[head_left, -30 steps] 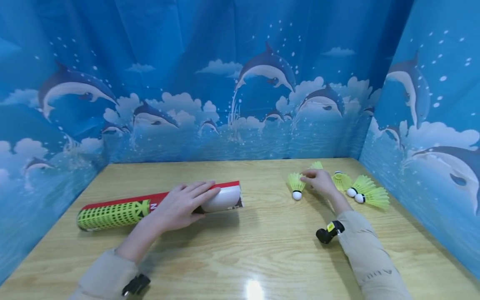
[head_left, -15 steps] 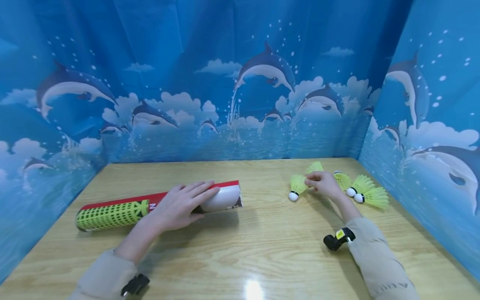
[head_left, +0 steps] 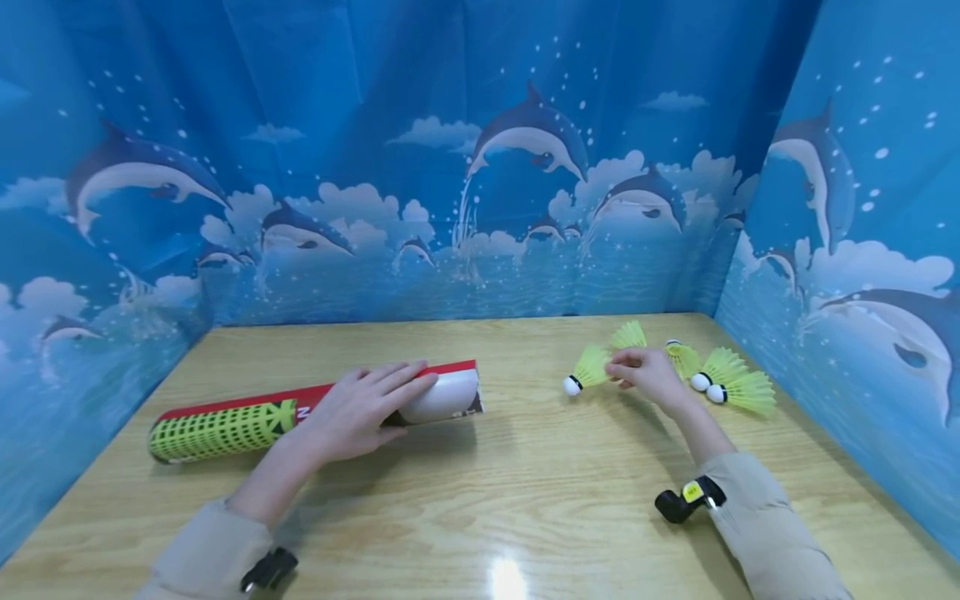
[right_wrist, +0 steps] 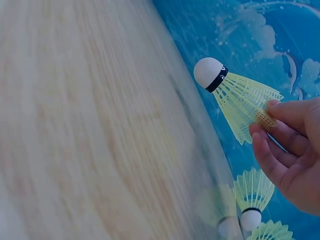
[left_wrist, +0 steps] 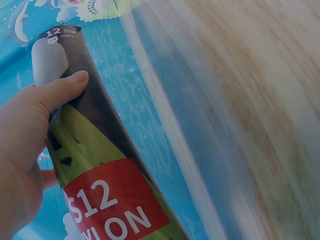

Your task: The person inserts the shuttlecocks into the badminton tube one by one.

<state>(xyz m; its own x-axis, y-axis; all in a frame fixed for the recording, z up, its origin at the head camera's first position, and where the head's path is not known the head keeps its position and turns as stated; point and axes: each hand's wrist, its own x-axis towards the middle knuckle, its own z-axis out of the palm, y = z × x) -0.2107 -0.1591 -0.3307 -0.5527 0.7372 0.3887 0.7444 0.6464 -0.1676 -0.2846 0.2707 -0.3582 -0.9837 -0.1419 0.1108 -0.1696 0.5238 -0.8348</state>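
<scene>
My left hand [head_left: 360,412] grips a red, yellow-green and white shuttlecock tube [head_left: 225,431] near its right end. In the left wrist view, the thumb lies across the printed tube [left_wrist: 110,145]. At the right, my right hand [head_left: 648,379] pinches a yellow shuttlecock [head_left: 588,367] by the rim of its skirt. The right wrist view shows that shuttlecock [right_wrist: 240,100] between thumb and fingers, its white cork pointing away from the hand. Another shuttlecock [head_left: 628,335] lies just behind the right hand.
Several more yellow shuttlecocks [head_left: 742,392] lie at the right of the wooden table [head_left: 480,517], close to the side curtain. A blue dolphin-print curtain [head_left: 360,167] stands along the back and right edges.
The shuttlecock pinched in my right hand has turned, its cork swinging from pointing toward me to pointing left. The right hand has shifted slightly right. My left hand stays on the tube.
</scene>
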